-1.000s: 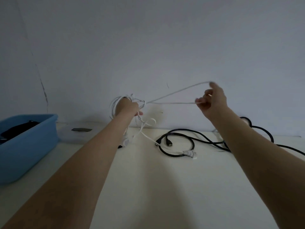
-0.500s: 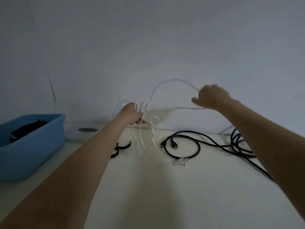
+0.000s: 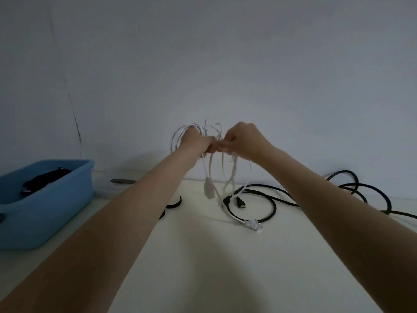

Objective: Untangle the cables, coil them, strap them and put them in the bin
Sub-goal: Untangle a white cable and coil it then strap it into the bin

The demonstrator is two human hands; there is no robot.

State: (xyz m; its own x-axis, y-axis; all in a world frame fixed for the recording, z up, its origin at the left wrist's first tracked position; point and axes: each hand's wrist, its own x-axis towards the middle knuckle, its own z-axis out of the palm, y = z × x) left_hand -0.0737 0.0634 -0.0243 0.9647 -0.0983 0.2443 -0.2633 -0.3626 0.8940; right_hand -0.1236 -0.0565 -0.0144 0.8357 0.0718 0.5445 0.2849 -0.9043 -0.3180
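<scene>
Both hands are raised above the far part of the table point(image 3: 203, 256), meeting in front of the wall point(image 3: 225, 64). The left hand point(image 3: 198, 143) grips a bundle of loops of the white cable point(image 3: 178, 137), which arc out to its left and over its knuckles. The right hand point(image 3: 242, 141) is touching the left, its fingers curled and pinching strands of the same cable at the point where the loops gather. Below the hands several thin white strands hang slack; one ends in a pale, flat plug point(image 3: 208, 189) hanging just above the table, and another runs down to a small white connector point(image 3: 253, 224) lying on the surface.

The black cable point(image 3: 270, 206) is thicker, round and glossy. It lies in a loose ring on the table under the right forearm, with more loops trailing off to the right. Two short, curved black straps point(image 3: 173, 205) lie beside the left forearm. The blue plastic bin point(image 3: 56, 199), rectangular with rounded corners, sits at the left edge and holds a dark bundle.

Half a second ago the right hand was well apart from the left, holding a wide arc of white cable in the air; now it has come in against the left hand and that arc is folded into the bundle.
</scene>
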